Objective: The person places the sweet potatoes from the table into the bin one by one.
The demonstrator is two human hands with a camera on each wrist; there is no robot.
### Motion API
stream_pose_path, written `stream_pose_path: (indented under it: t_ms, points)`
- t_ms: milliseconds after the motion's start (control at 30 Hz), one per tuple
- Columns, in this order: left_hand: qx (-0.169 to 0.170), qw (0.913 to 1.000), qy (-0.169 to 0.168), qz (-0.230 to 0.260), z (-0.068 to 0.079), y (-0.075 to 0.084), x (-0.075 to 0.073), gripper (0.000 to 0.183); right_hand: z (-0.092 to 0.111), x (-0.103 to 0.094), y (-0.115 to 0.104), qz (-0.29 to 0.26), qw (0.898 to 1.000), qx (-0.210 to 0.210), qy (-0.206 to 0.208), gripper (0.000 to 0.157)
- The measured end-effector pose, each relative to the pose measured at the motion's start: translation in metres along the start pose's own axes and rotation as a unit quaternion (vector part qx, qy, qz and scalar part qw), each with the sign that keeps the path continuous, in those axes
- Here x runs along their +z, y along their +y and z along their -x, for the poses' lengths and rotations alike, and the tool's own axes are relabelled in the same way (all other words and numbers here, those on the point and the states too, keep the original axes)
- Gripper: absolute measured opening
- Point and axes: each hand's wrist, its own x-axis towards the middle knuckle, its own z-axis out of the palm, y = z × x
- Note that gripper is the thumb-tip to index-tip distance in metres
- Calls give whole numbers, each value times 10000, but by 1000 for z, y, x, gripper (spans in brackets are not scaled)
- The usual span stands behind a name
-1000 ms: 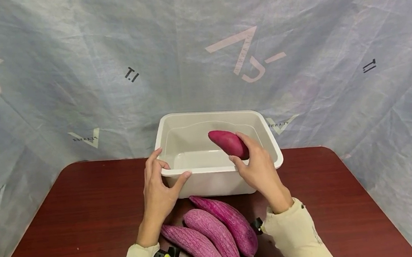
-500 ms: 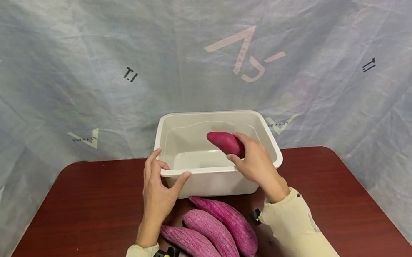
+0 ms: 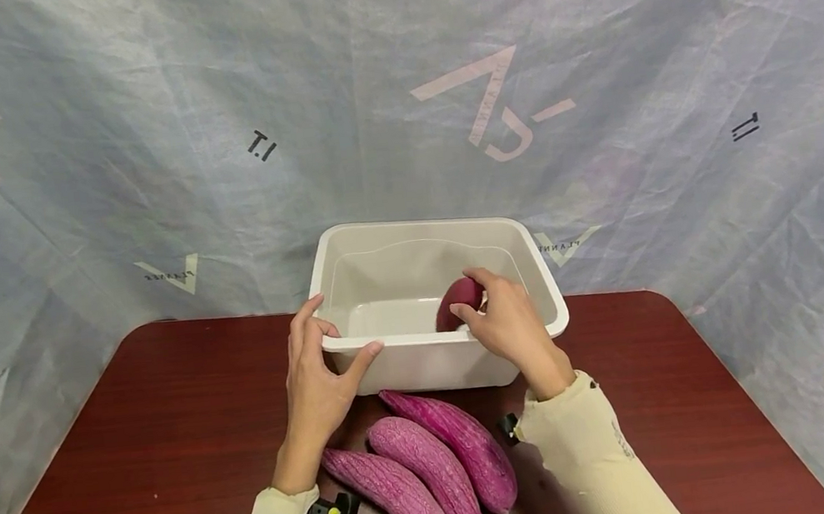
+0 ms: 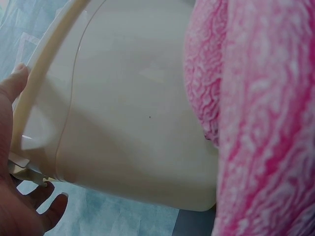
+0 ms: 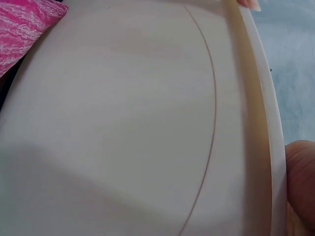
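Observation:
A smooth, dark red sweet potato (image 3: 459, 298) is inside the white plastic bin (image 3: 423, 365), low and tilted near the front wall. My right hand (image 3: 504, 314) reaches over the front rim and grips it between thumb and fingers; part of it is hidden by the hand and rim. At the bin's front left corner my left hand (image 3: 320, 384) holds the rim, thumb (image 4: 14, 83) along the front. In front of the bin lie three long, curved, wrinkled purple-pink vegetables: a left one (image 3: 399, 493), a middle one (image 3: 430, 464) and a darker right one (image 3: 469, 444).
The dark red wooden table (image 3: 174, 433) has rounded back corners. Behind it hangs a grey-blue printed sheet (image 3: 337, 114), close to the bin's back. Black wrist devices, such as the left one (image 3: 333, 512), sit near the vegetables.
My right hand has lowered the sweet potato deeper into the bin, and it has turned from lying slanted toward the back left to standing steeper near the front wall. My left hand stays on the rim.

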Motion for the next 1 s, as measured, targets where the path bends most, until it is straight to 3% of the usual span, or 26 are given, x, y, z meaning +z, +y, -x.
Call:
stream_pose_path:
  t_ms: [433,1000]
  points:
    - [-60,10000,18,-24,0,1,0,55,6,-2,-2,-39,9999,127,-14,50]
    - [-35,10000,44,-29,0,2,0,55,42,-17,-10,20,9970,-295,716,50]
